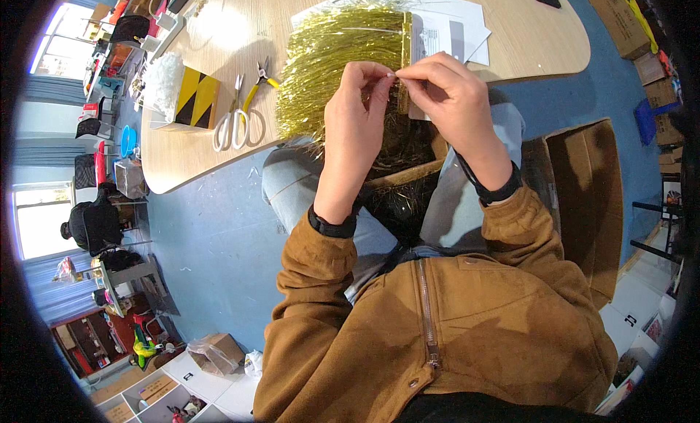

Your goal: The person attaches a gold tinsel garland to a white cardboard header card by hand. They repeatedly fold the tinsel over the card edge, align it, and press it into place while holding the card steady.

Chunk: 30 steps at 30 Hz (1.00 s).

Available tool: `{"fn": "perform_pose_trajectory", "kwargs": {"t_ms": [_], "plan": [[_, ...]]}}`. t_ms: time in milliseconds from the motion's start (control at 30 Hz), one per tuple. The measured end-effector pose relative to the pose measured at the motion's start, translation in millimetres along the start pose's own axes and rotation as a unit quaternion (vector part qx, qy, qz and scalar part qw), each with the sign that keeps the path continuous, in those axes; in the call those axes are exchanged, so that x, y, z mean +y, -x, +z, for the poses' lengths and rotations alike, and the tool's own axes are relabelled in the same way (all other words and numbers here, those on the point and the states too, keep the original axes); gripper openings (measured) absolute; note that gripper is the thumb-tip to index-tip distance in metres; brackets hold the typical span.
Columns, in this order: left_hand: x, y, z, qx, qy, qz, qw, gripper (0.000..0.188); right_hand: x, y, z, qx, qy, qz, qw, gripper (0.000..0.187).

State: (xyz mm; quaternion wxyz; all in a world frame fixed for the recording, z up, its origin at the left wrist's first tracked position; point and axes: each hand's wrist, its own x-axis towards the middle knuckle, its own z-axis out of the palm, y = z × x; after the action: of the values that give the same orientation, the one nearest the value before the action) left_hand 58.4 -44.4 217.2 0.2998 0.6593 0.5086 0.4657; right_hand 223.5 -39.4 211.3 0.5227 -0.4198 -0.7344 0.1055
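Note:
Over the near edge of the table, my left hand (355, 120) and my right hand (456, 98) meet fingertip to fingertip. Each is closed in a pinch around something tiny and pale, too small to name. Beneath and behind them lies a gold tinsel fringe (339, 58), its strands spread leftward from a gold band (406, 40) along its right side. Some strands hang over the table edge. Between my knees, partly hidden by my hands, stands a cardboard box (408, 176) with loose tinsel strands in and around it.
White sheets of paper (467, 18) lie behind the fringe. To its left are yellow-handled pliers (255, 87), white-handled scissors (232, 127) and a yellow-and-black box (195, 98) with white fluffy stuffing (162, 80). A large open carton (583, 197) stands at my right.

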Motion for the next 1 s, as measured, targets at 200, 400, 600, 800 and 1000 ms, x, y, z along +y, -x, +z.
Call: {"fn": "perform_pose_trajectory", "kwargs": {"t_ms": [200, 400, 600, 800, 1000], "plan": [[5.5, -1.2, -0.3, 0.005, -0.040, 0.035, 0.999, 0.012, 0.5, 0.1, -0.3, 0.001, -0.005, 0.004, 1.000, 0.010], [1.0, 0.8, 1.8, 0.007, -0.009, -0.008, 1.000, 0.013, -0.3, 1.7, -0.8, 0.001, -0.015, 0.023, 1.000, 0.011], [-0.4, -0.6, 2.2, 0.010, -0.018, 0.027, 0.999, 0.014, -0.2, 2.1, -0.4, 0.003, -0.006, 0.017, 1.000, 0.012], [9.6, -4.4, -3.3, 0.002, -0.075, 0.047, 0.996, 0.014, 0.6, 2.4, 0.7, 0.010, -0.015, 0.013, 1.000, 0.013], [13.1, -7.4, -5.2, -0.008, -0.072, 0.019, 0.997, 0.012, -0.7, 3.1, -0.1, 0.013, -0.012, 0.026, 1.000, 0.014]]}}
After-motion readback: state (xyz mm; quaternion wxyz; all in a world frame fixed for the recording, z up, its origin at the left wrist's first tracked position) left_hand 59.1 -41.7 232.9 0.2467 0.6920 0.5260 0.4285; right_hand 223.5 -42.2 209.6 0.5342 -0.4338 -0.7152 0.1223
